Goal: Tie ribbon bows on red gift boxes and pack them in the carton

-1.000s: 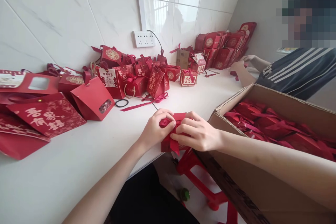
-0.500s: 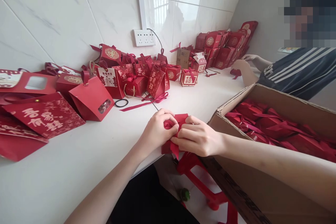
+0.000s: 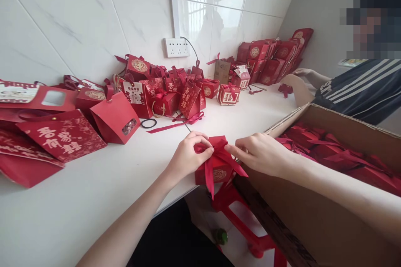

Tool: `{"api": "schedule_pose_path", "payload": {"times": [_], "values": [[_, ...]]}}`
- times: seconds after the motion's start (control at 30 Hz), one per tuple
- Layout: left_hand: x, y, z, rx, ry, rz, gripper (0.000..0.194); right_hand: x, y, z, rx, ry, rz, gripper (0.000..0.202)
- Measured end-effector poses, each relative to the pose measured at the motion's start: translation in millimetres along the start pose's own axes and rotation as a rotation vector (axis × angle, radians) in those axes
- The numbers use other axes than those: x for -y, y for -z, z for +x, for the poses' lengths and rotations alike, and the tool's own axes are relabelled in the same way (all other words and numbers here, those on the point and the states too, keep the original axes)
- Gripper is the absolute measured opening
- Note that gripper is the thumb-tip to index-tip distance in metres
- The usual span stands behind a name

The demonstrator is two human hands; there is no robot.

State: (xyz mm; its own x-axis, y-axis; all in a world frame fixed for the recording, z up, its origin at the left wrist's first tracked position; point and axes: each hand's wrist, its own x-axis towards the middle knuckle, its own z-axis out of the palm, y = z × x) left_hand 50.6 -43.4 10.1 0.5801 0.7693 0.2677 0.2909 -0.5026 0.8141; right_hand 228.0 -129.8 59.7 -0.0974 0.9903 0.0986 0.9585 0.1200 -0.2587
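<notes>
One white table (image 3: 140, 179) spreads left of my fingers and beyond them, with piles of red gift boxes (image 3: 189, 102) too jumbled to count. One carton (image 3: 282, 221) stands just right of my fingers, beneath my right forearm; the boxes inside overlap too much for me to number. Past it, farther right, sits one other person in a striped sleeve (image 3: 360, 87), and below my fingers is one red stool (image 3: 224, 200). Both my arms reach forward, converging on one red box (image 3: 221, 176) at the table's near edge. My left hand (image 3: 191, 156) is curled, palm inward, thumb and forefinger pinching the bow's left side. My right hand (image 3: 265, 155) has moved off to the right since half a second ago, when it covered the front of the box; its fingertips now touch the bow's right side, though I cannot tell whether they grip it. That uncovers the ribbon (image 3: 209, 173), two tails hanging from the knot between my fingers, and the gold print below. Smallest, beyond my left fingers, lies one black ring (image 3: 148, 127).
</notes>
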Motion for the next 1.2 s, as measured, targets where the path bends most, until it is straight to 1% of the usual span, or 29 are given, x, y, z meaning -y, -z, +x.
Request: {"api": "schedule_pose_path", "payload": {"times": [0.03,0.07,0.13,0.27,0.4,0.43,0.47,0.53,0.57,0.6,0.63,0.7,0.73,0.8,0.93,1.03,1.1,1.2], "values": [[0,-0.2,0,-0.004,0.002,-0.005,0.007,-2,0,1,0.109,-0.065,0.047,0.052],[0,-0.4,0,-0.008,0.006,-0.008,0.007,-3,-1,2,0.209,-0.092,0.113,0.052],[0,-1.2,0,-0.018,0.008,-0.009,0.006,-4,-3,5,0.347,-0.114,0.245,0.051],[-1,-2.4,1,-0.038,-0.005,0.001,0.005,-4,1,7,0.457,-0.157,0.377,0.044],[-1,-3.6,2,-0.024,-0.006,0.016,0.005,-10,13,7,0.655,-0.115,0.400,0.043],[-1,-4.0,2,-0.020,-0.011,0.013,0.005,-12,15,8,0.661,-0.117,0.400,0.045],[-1,-4.4,2,-0.019,-0.018,0.005,0.005,-15,16,11,0.617,-0.138,0.393,0.047],[0,-5.6,0,-0.046,-0.033,-0.015,0.008,-20,14,19,0.414,-0.217,0.349,0.056],[0,-6.3,0,-0.085,-0.040,-0.020,0.013,-21,12,24,0.300,-0.256,0.321,0.061],[0,-6.9,-1,-0.138,-0.042,-0.017,0.017,-21,9,28,0.211,-0.282,0.297,0.064],[1,-7.5,-2,-0.195,-0.037,-0.003,0.020,-21,5,32,0.163,-0.289,0.278,0.065],[2,-8.1,-4,-0.274,0.006,0.043,0.019,-18,-4,37,0.153,-0.275,0.266,0.060],[3,-8.2,-4,-0.281,0.036,0.066,0.017,-16,-8,37,0.164,-0.260,0.273,0.055],[5,-8.0,-5,-0.267,0.088,0.103,0.017,-13,-13,35,0.167,-0.230,0.305,0.046],[5,-6.3,-8,-0.251,0.119,0.143,0.022,-10,-17,27,0.098,-0.148,0.364,0.035],[3,-2.9,-11,-0.239,0.128,0.187,0.025,-11,-18,23,0.012,-0.035,0.342,0.031],[0,-0.6,-13,-0.207,0.137,0.212,0.026,-12,-20,21,-0.028,0.040,0.313,0.029],[-2,0.6,-16,-0.150,0.138,0.172,0.031,-15,-23,20,-0.070,0.139,0.245,0.026]]}}
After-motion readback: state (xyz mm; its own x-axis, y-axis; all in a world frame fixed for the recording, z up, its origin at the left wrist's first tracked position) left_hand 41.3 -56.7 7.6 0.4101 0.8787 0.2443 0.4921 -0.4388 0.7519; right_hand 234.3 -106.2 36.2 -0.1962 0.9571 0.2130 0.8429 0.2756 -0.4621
